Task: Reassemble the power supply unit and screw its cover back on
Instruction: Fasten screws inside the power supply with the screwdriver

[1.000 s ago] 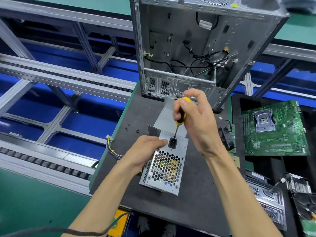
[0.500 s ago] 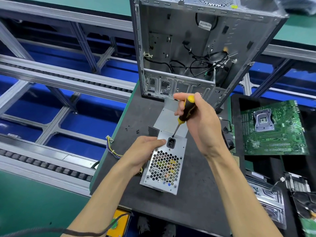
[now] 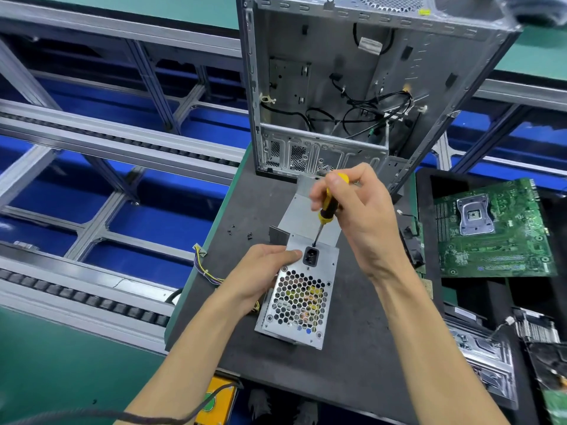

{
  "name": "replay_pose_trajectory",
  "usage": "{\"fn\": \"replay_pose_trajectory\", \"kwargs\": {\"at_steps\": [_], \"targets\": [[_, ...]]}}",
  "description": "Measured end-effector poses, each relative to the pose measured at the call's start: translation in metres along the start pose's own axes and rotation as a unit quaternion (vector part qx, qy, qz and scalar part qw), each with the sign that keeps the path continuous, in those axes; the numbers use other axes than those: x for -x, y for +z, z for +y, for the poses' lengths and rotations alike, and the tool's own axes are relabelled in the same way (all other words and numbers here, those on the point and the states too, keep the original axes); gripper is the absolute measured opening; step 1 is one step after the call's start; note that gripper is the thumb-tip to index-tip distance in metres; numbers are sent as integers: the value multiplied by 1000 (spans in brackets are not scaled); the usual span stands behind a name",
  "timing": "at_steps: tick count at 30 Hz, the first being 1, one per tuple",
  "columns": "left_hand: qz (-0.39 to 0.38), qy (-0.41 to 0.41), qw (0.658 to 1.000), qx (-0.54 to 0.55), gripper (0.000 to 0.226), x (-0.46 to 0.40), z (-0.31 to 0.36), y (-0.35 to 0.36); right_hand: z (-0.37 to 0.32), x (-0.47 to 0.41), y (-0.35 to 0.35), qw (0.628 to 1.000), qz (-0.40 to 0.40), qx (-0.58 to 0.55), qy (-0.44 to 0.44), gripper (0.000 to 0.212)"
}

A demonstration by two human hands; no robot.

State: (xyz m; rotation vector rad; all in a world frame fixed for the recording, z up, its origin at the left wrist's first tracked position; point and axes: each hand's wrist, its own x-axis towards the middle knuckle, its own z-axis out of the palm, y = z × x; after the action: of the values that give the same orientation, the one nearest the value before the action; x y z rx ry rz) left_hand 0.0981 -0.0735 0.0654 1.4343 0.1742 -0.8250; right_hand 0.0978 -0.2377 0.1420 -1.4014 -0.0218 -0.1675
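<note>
The silver power supply unit (image 3: 299, 297) stands on the dark mat with its honeycomb grille and black power socket facing up. My left hand (image 3: 260, 271) grips its left side, thumb on the top face beside the socket. My right hand (image 3: 359, 216) holds a yellow-and-black screwdriver (image 3: 328, 210) upright. Its tip rests on the top face just above the socket. A flat grey metal cover plate (image 3: 310, 207) lies on the mat behind the unit, partly hidden by my right hand.
An open empty computer case (image 3: 352, 87) stands at the mat's far edge. Small black screws (image 3: 242, 233) lie on the mat (image 3: 352, 363) left of the unit. A green motherboard (image 3: 494, 228) and other parts sit at right. Coloured wires (image 3: 205, 271) hang at the mat's left edge.
My right hand has shifted its fingers round the screwdriver handle, turning it, while the tip stays above the socket. My left hand and the unit hold still.
</note>
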Motion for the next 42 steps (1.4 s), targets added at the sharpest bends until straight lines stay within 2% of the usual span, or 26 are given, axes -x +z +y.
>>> {"fn": "replay_pose_trajectory", "kwargs": {"at_steps": [6,10,13,16,18,20,24,27,28,31,35,37,39,42], "targets": [[-3,-2,1000,1,24,0,0,-2,4,-4,-2,999,6,-31,37,42],[-11,-1,1000,5,24,0,1,-2,4,-2,1,1000,2,-20,6,20],[-17,-1,1000,0,24,0,2,-3,6,-4,3,1000,-5,-16,3,23],[-14,-4,1000,-3,25,1,3,-5,6,-7,2,999,-6,-36,31,41],[-13,-7,1000,-6,24,1,3,-5,5,-7,2,999,-3,-40,28,35],[-10,-8,1000,-6,24,0,4,-4,4,-6,3,999,-6,-36,9,17],[-8,-10,1000,-17,24,1,6,-3,7,-9,5,1000,-10,-24,4,23],[-7,-11,1000,-22,25,1,6,-5,9,-12,2,999,-5,-45,24,41],[-8,-11,1000,-23,26,1,6,-6,9,-12,2,998,-1,-52,25,40],[-18,-9,1000,-25,27,-1,5,-6,8,-11,2,999,5,-44,8,20],[-33,-16,999,-7,38,-7,6,-11,8,-10,5,1000,-8,-24,5,24],[21,-6,1000,-2,42,-14,6,-19,8,-11,3,999,-6,-34,18,39],[121,24,992,-19,38,-24,3,-33,7,-10,2,998,1,-57,28,43],[280,68,942,-170,20,-43,-10,-60,5,-9,1,999,-2,-39,19,19]]}}
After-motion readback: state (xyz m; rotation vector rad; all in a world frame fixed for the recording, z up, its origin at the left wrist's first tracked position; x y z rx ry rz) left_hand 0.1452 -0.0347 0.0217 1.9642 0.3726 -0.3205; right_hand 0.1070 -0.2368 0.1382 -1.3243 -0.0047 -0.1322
